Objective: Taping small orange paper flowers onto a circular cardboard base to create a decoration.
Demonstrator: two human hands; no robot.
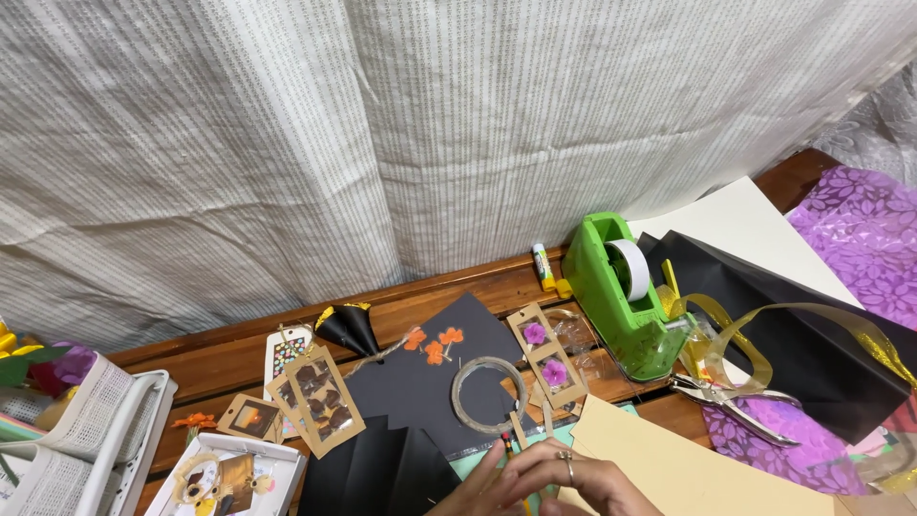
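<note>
Both my hands meet at the bottom edge of the frame, just below a clear tape ring (pixel 489 394). My right hand (pixel 573 478), with a ring on one finger, is curled around a thin yellow stick with a red and black tip (pixel 505 441). It looks like a pencil. My left hand (pixel 475 492) is mostly cut off by the frame. Its fingers reach against the right hand, and what it holds is hidden. Both hands hover over black paper (pixel 420 387) and a cream sheet (pixel 669 463).
A green tape dispenser (pixel 616 287) stands at the right, with a glue stick (pixel 543 266) behind it. Metal punch pliers (pixel 735 401), gold ribbon (pixel 764 334) and purple wrap (pixel 860 239) lie further right. Kraft tags with pressed flowers (pixel 546 355) lie mid-table. A white basket (pixel 86 420) is at the left.
</note>
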